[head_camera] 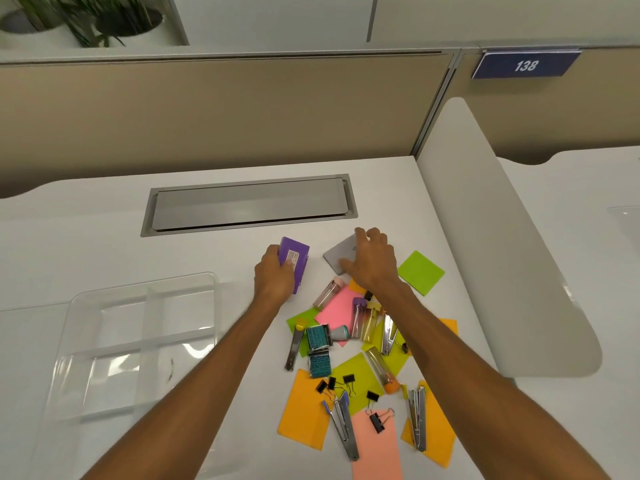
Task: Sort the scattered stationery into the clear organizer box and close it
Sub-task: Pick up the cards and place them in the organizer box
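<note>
Now, in the head view, we have both arms reaching to the far side of the stationery pile [360, 372]. Our left hand [275, 271] curls its fingers round the purple box [296, 261], at eleven o'clock from the pile. Our right hand [372, 261] lies over the grey flat case [337, 254] at twelve o'clock, fingers at its far edge and thumb by the near side; we cannot tell whether it has closed on it.

To do this step well, we judge, we should work the thumb under the thin case's edge before lifting, since it lies flat on the desk [86, 237]. Then we should carry both pieces toward nine o'clock, keeping our forearms above the binder clips [348, 379] and sticky notes [420, 271].

The clear organizer box [145, 284] sits at nine o'clock from the pile, well apart from it. It has see-through walls and pale dividers marking several compartments, and no coloured item shows inside. Glare hides the exact layout, and we cannot make out its lid.
</note>
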Demonstrator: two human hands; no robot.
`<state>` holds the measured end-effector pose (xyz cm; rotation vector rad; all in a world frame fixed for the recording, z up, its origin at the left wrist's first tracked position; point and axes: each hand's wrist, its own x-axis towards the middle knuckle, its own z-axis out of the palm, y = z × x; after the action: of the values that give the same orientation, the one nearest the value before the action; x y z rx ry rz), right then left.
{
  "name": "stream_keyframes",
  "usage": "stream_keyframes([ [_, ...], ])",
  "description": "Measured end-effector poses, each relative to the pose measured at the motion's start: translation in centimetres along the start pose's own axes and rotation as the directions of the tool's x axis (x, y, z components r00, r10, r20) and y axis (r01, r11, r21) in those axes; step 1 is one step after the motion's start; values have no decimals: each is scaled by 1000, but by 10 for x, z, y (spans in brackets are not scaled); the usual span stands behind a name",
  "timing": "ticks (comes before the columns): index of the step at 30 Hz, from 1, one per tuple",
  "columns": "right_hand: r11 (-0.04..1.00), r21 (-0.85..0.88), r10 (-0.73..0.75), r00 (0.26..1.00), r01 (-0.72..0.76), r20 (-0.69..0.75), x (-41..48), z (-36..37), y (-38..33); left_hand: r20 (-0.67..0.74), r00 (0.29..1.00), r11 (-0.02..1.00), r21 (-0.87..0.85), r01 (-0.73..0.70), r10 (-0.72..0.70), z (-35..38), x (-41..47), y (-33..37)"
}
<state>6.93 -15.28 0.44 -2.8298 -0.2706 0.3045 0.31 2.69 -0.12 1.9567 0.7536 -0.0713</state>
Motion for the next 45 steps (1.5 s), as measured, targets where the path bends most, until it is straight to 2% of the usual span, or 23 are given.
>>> stream_keyframes([
  [5, 994, -97, 56, 995, -48, 81, 14, 10, -1, -41, 999, 997, -64, -30, 28, -9, -7, -5],
  [11, 991, -118, 67, 996, -59, 66, 24, 7, -2, -68, 998, 984, -177, -7, -5, -17, -17, -10],
  [13, 998, -36, 47, 998, -45, 47, 25, 4, -2, -47, 999, 979, -205, -13, 3, -21, -20, -9],
  [16, 967, 253, 29, 999, -37, 34, 22, 1, 0, 30, 1000, 936, -351, 12, -1, -27, -27, -8],
  [19, 941, 339, 0, 1000, -8, 25, 17, -7, 1, 112, 994, 874, -484, 43, 13, -41, -38, -3],
  [22, 898, 441, 19, 1000, -9, -18, 9, -20, -3, 195, 980, 820, -566, 91, 25, -59, -50, 3],
  [26, 837, 542, -14, 994, 72, -111, -17, -34, -20, 269, 962, 769, -625, 133, 52, -85, -71, -1],
  [29, 789, 595, -87, 986, 155, -142, -47, -42, -41, 244, 967, 740, -663, 115, 69, -101, -96, -10],
  [34, 742, 640, -163, 979, 201, -119, -78, -40, -66, 240, 963, 580, -805, 129, 119, -122, -125, -19],
  [40, 691, 688, -232, 969, 222, -80, -111, -34, -113, 191, 981, 442, -880, 174, -5, -170, -149, -47],
  [45, 627, 751, -240, 968, 206, -65, -124, -29, -147, 174, 984, 351, -920, 175, -34, -214, -148, -66],
])
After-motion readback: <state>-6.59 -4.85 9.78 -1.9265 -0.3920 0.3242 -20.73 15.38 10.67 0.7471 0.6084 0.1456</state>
